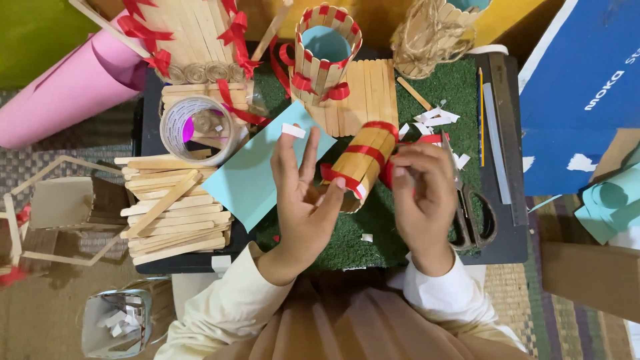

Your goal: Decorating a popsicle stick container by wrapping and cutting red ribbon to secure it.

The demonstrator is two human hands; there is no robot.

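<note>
Stick cylinder (pixel 360 163), banded with red ribbon, held tilted above the green mat (pixel 433 93), near its middle. Left hand (pixel 303 200): palm up, fingers spread; the thumb tip presses the cylinder's lower end, and a small white paper scrap (pixel 293 131) sticks to the raised forefinger. Right hand (pixel 423 193): fingers curled and pressed together against the cylinder's right side, pinching the red ribbon (pixel 427 139) there. Blue paper sheet (pixel 247 180) lies just left of the left hand, partly under it. Scissors (pixel 470 213) lie on the mat's right edge, just beside the right hand; a ruler (pixel 500 127) and a pencil (pixel 481 113) lie beyond them, along the right edge of the black board (pixel 150 107). A second, upright stick cup (pixel 325 53) with blue lining stands at the mat's far edge. Stacked flat sticks (pixel 175 210) lie at the board's left side, with a tape roll (pixel 197 128) just behind them. White paper scraps (pixel 430 120) are scattered on the mat behind the cylinder. Pink paper roll (pixel 67 93) lies off the board's far left corner.
</note>
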